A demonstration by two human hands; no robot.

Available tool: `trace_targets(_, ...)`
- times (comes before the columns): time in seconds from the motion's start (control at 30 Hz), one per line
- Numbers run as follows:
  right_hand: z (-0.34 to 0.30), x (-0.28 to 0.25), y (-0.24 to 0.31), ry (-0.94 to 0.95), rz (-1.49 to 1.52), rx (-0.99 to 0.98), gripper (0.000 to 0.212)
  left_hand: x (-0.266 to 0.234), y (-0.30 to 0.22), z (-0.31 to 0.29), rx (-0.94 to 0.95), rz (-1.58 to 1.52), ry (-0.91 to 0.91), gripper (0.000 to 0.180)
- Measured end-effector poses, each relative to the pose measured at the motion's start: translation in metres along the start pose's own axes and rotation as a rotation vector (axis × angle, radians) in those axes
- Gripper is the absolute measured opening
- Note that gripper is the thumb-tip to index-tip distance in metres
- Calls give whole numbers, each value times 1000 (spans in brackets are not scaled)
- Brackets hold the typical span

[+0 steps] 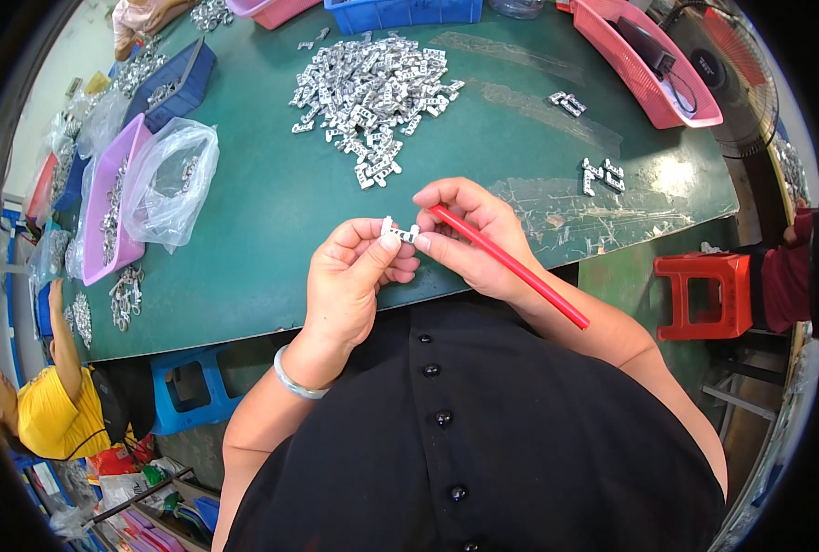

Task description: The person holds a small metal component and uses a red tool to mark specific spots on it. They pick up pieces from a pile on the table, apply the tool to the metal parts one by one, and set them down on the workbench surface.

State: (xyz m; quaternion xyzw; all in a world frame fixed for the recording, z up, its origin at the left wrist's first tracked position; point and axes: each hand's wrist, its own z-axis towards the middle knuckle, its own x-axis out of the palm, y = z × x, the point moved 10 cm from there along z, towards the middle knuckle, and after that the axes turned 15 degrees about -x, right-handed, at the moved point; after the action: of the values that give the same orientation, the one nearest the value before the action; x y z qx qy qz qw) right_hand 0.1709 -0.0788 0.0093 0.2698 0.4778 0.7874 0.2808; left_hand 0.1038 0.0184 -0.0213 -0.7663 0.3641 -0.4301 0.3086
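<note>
My left hand (347,281) pinches a small white and silver metal part (402,235) between thumb and fingers, just over the table's near edge. Closed around a thin red stick (515,265) is my right hand (485,241); the stick slants down toward my forearm. The right thumb tip is close to the part's right end, and I cannot tell whether it touches. Beyond my hands, a large heap of similar parts (372,92) lies on the green table (253,184). Two small groups, the farther parts (567,104) and the nearer parts (602,175), lie to the right.
A pink basket (602,41) with a black device stands at far right, and a blue bin (405,13) at the back. Leftward are a purple basket (115,221), a plastic bag (175,179) and a dark blue bin (175,92). Stools, one red (704,294), one blue (189,391), flank me; people sit at both sides.
</note>
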Motion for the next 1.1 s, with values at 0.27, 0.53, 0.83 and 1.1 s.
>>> trace_targets(0.27, -2, -1, -1, 0, -23, -19, 25, -1, -1, 0, 55, 51, -8, 9)
trace_targets(0.53, 2, -3, 21, 79, -204, -214, 21, 4, 2, -2, -45, 53, 18, 9)
trace_targets(0.83, -2, 1, 12, 58, -98, -148, 8, 4, -4, -8, 17, 157, -51, 15)
trace_targets(1.1, 1, 9, 22, 92, -122, -146, 9, 3, -5, -9, 54, 195, -66, 16)
